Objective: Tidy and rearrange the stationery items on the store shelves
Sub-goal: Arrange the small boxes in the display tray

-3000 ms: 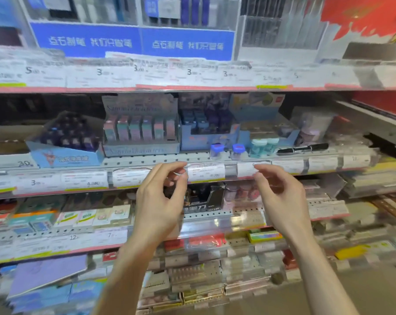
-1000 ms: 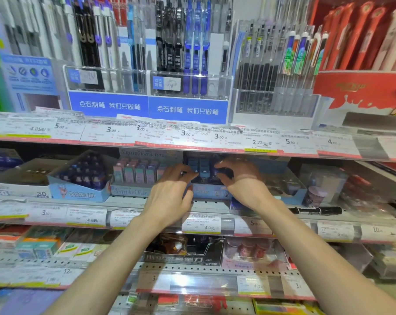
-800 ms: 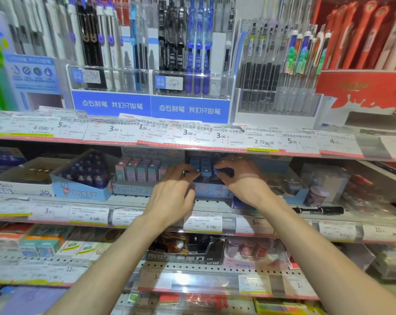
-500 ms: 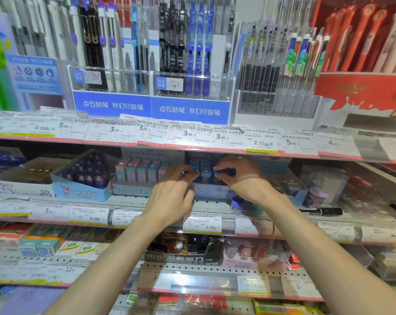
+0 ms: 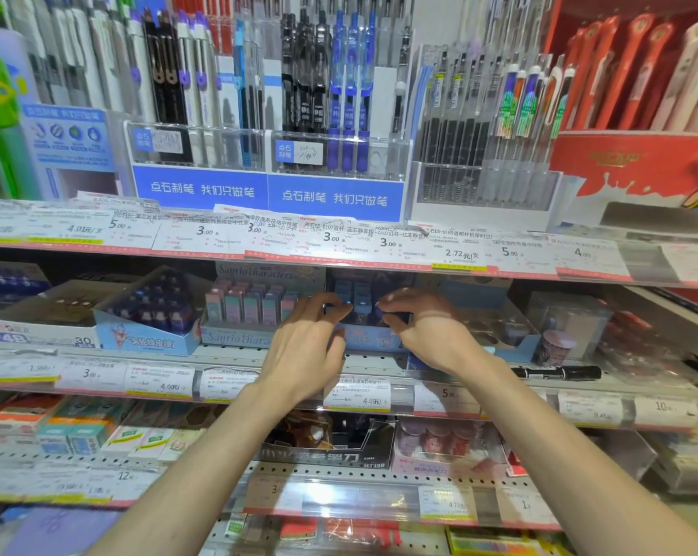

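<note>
On the middle shelf [image 5: 371,361], both your hands are in the small blue box [image 5: 373,339] between the pastel Sanrio box [image 5: 239,335] and the open tray [image 5: 495,335]. Your left hand [image 5: 307,347] has its fingers curled over the box's front left corner, fingertips among the blue erasers [image 5: 353,294]. Your right hand [image 5: 423,335] pinches a small dark-blue piece [image 5: 380,311] at the box's right side. The hands are close but not touching.

The erasers stand packed upright, so I'd judge that a sideways tug could tip a row. Pushing the box back unevenly could nudge the Sanrio box next to it. The black marker [image 5: 555,372] lies loose near the shelf's front edge, just beside your right forearm; a careless withdrawal may roll it off.
</note>
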The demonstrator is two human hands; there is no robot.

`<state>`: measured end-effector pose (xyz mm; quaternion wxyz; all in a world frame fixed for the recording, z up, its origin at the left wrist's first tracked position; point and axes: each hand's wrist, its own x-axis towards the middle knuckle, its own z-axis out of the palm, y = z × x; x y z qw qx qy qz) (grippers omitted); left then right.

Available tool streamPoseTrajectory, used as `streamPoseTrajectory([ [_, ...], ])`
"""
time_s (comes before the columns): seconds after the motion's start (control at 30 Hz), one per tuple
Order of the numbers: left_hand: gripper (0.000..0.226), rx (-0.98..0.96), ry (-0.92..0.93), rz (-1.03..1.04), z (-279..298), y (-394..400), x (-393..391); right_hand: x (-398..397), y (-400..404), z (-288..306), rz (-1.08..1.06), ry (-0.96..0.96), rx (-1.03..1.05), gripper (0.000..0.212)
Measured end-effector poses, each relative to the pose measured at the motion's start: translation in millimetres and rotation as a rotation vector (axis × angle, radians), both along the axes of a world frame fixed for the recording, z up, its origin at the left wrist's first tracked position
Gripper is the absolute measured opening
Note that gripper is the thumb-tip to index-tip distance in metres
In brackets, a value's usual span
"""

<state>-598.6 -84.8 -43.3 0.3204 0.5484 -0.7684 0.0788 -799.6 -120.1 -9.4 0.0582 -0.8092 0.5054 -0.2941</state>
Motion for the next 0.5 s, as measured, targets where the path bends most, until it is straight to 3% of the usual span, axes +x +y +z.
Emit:
streamPoseTrajectory([
  [0.23, 0.043, 0.005, -0.004, -0.019, 0, 0, -9, -19, 27, 16, -0.01, 0.031, -0.076, 0.027],
  [0.5, 0.041, -0.005, -0.022, -0.004, 0, 0, -12, -36, 60, 14, -0.023, 0.38, -0.013, 0.026],
])
